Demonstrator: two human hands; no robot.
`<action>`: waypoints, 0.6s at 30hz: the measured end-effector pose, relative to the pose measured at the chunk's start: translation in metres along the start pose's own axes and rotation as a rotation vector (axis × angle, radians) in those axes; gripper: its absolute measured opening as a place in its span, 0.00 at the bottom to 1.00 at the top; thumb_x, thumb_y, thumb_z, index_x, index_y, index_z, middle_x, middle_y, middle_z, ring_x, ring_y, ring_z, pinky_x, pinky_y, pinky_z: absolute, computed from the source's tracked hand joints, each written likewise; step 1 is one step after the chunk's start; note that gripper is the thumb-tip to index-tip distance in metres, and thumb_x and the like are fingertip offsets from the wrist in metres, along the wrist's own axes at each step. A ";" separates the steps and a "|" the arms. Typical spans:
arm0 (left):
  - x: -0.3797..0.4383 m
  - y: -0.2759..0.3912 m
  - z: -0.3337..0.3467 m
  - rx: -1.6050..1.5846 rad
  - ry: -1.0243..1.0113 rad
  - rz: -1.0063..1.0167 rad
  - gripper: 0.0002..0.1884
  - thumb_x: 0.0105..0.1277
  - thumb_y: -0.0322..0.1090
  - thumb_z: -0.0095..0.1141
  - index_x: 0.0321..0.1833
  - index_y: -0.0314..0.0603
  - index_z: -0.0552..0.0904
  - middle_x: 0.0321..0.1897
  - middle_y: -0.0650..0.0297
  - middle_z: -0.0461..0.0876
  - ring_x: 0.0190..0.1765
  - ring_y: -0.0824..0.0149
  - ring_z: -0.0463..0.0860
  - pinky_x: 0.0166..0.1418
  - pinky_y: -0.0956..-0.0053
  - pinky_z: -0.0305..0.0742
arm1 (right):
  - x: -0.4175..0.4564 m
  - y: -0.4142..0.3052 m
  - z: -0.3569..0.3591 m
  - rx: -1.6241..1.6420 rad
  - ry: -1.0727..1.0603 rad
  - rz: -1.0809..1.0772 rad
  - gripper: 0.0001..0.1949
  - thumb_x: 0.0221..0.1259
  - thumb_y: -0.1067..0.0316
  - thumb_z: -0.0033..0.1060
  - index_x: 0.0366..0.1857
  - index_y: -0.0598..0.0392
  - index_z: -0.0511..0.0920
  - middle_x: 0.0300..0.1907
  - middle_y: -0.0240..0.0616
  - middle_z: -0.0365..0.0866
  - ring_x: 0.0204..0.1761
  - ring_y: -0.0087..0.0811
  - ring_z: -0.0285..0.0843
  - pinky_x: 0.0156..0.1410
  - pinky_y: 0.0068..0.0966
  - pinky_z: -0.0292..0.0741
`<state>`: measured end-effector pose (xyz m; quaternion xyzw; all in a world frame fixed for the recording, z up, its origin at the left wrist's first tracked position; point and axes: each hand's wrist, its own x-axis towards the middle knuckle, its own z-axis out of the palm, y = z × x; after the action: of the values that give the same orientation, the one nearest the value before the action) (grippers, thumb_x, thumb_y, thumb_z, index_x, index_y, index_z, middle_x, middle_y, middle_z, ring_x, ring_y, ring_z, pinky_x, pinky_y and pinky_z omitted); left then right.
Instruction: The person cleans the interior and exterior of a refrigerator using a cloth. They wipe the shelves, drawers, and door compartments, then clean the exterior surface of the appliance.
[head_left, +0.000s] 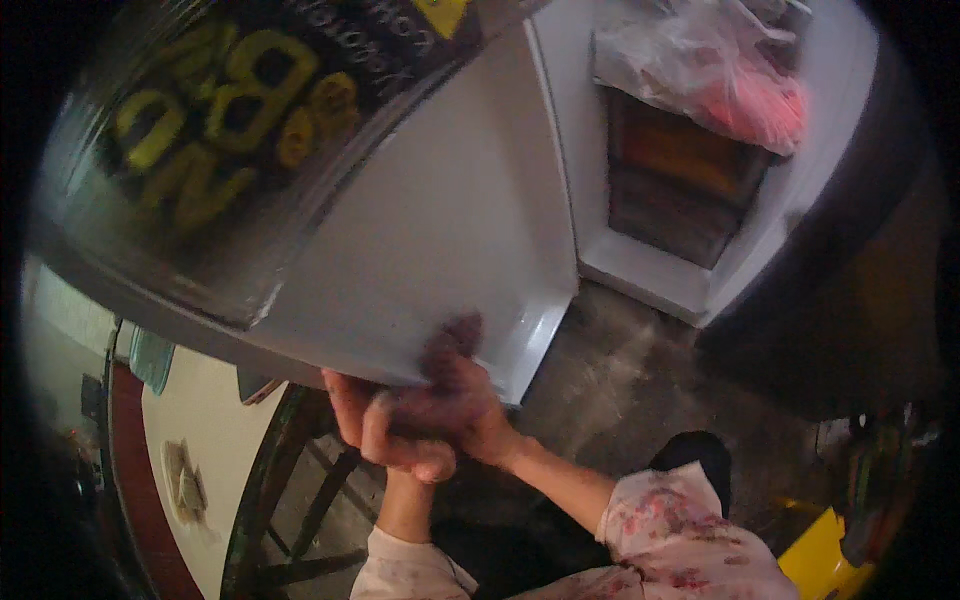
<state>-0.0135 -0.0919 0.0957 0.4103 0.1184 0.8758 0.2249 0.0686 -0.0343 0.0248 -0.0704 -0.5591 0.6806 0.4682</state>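
Observation:
A large pale grey panel (442, 217) fills the upper left and middle, tilted, its near edge facing me. A shiny dark sheet with yellow and white lettering (262, 97) covers its upper left part. My right hand (469, 412) is at the near edge, its blurred thumb over the panel face and its fingers partly hidden. My left hand (390, 435) overlaps it on the left, fingers curled, close under the edge; whether it holds anything is not visible.
Right of the panel stands a pale frame (645, 289) with a dark opening and a clear plastic bag of pink material (750, 97). A cream tabletop (195, 450) on dark legs is lower left; a yellow object (817, 555) is lower right. Concrete floor (622, 360) shows between.

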 end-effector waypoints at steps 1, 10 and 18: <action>0.009 -0.009 0.013 0.658 -0.186 0.324 0.36 0.73 0.66 0.26 0.69 0.43 0.62 0.71 0.43 0.59 0.71 0.42 0.63 0.74 0.48 0.57 | -0.027 0.031 -0.008 -0.087 0.042 0.099 0.23 0.63 0.70 0.53 0.64 0.53 0.69 0.67 0.43 0.64 0.68 0.39 0.63 0.70 0.34 0.63; -0.016 0.008 0.040 1.067 0.079 0.492 0.39 0.72 0.68 0.27 0.67 0.36 0.59 0.69 0.44 0.61 0.67 0.48 0.68 0.74 0.51 0.59 | 0.065 -0.086 0.032 -0.383 -0.048 -0.578 0.28 0.55 0.64 0.61 0.64 0.38 0.72 0.67 0.46 0.63 0.64 0.51 0.67 0.66 0.43 0.69; -0.034 0.023 0.016 1.332 0.058 0.391 0.32 0.75 0.61 0.30 0.62 0.36 0.64 0.62 0.50 0.69 0.60 0.54 0.73 0.68 0.57 0.65 | 0.009 -0.019 0.019 -0.943 0.092 -0.563 0.27 0.44 0.64 0.67 0.56 0.38 0.80 0.70 0.57 0.56 0.64 0.61 0.63 0.65 0.54 0.67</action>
<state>0.0113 -0.1280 0.0915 0.4510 0.5607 0.6517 -0.2397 0.0624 -0.0419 0.0514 -0.1498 -0.7796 0.2013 0.5738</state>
